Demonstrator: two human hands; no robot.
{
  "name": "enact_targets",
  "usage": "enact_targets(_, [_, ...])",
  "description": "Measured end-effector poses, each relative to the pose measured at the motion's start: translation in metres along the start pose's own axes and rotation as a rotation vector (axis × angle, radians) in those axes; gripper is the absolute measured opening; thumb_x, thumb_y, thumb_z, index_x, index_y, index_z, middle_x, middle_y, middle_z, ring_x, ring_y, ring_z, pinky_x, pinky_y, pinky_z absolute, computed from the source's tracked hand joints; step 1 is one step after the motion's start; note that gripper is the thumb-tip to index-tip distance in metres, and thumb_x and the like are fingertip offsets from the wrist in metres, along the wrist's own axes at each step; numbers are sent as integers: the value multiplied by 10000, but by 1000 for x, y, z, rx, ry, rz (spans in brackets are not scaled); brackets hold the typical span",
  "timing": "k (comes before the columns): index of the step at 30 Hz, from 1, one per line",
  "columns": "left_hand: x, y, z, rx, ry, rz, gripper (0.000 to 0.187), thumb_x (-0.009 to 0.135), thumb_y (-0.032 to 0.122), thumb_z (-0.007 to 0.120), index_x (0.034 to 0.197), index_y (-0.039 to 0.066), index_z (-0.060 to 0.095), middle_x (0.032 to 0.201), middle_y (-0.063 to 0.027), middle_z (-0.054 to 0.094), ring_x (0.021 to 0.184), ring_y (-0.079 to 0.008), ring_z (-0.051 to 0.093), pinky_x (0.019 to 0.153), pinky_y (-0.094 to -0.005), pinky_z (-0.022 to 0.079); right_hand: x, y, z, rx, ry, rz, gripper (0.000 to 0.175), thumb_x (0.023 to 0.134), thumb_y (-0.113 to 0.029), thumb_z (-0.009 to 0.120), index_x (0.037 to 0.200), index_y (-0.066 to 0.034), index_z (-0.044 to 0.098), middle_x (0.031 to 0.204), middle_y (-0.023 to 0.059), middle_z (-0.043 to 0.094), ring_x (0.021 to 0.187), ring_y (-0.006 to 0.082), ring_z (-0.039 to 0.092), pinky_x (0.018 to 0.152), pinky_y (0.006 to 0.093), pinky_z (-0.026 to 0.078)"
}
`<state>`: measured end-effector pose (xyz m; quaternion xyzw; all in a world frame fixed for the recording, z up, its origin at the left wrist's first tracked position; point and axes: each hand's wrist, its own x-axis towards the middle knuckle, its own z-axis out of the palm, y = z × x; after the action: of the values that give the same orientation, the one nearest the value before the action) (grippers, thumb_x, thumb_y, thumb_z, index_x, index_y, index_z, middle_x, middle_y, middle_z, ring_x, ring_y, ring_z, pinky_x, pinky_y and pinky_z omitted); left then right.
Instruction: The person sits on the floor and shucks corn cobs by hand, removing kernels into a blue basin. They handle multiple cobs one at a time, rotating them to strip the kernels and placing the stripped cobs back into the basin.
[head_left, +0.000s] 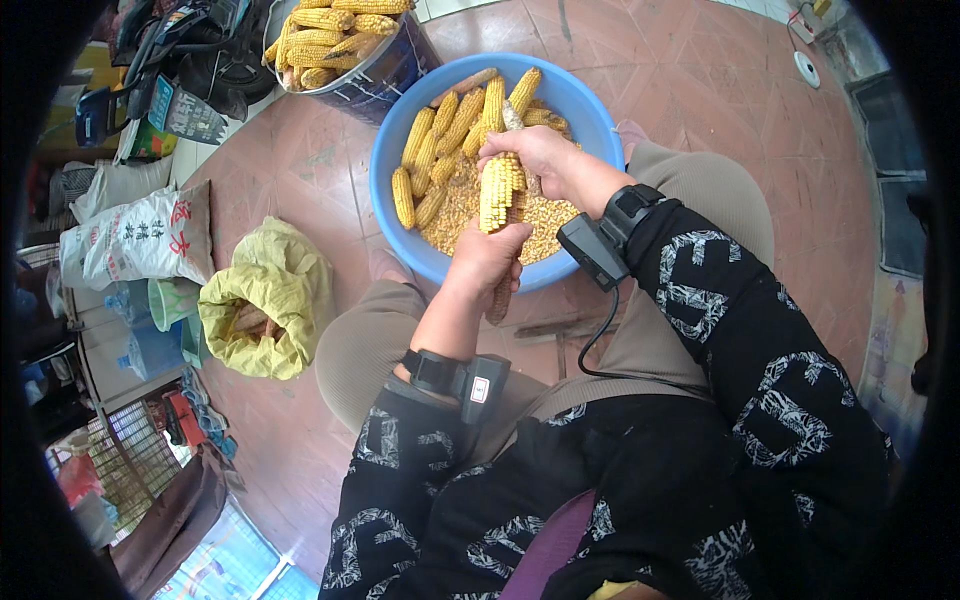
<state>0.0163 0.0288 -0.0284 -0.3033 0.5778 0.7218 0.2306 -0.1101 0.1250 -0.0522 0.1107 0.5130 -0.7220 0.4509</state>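
A partly shelled corn cob (502, 187) is held over a blue plastic basin (379, 180). My left hand (487, 259) grips its lower end, where a bare reddish cob sticks out below the fingers; whether that is the same cob or a second one I cannot tell. Around the upper end closes my right hand (529, 154), and a pale bare cob tip (512, 116) shows just above its fingers. In the basin, several yellow corn cobs (450, 124) lie on top of loose corn kernels (457, 214), mostly towards the far and left sides.
A bucket (360, 86) heaped with corn cobs stands beyond the basin at the left. An open yellow-green woven sack (289, 300) holding bare cobs stands on the tiled floor, near a white printed sack (142, 232). Above these is a parked two-wheeler (217, 67). A cable hangs from my right wrist device.
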Motion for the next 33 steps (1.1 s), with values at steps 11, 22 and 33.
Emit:
enact_targets(11, [2,-3,12,136,165,-20,191,809,133,628,890,49,477,598,-23,486,407,-116,463,321,-280,396,15,19,14,-281,273,-209,149,889,-119,547,929,23,570,806,102,618,700,194,622,641,330,510])
enact_targets(22, [10,1,3,-99,83,-21,147,802,93,608,872,50,486,616,-18,486,416,-113,475,334,-277,423,16,22,17,-215,137,-223,284,855,-244,609,947,25,613,853,130,628,788,235,615,717,374,488])
enact_targets(33, [10,1,3,-122,19,1,151,812,87,609,893,39,491,607,-26,492,421,-119,485,328,-271,420,30,24,10,-140,244,-210,313,883,-309,573,917,0,607,876,157,639,825,276,630,751,380,484])
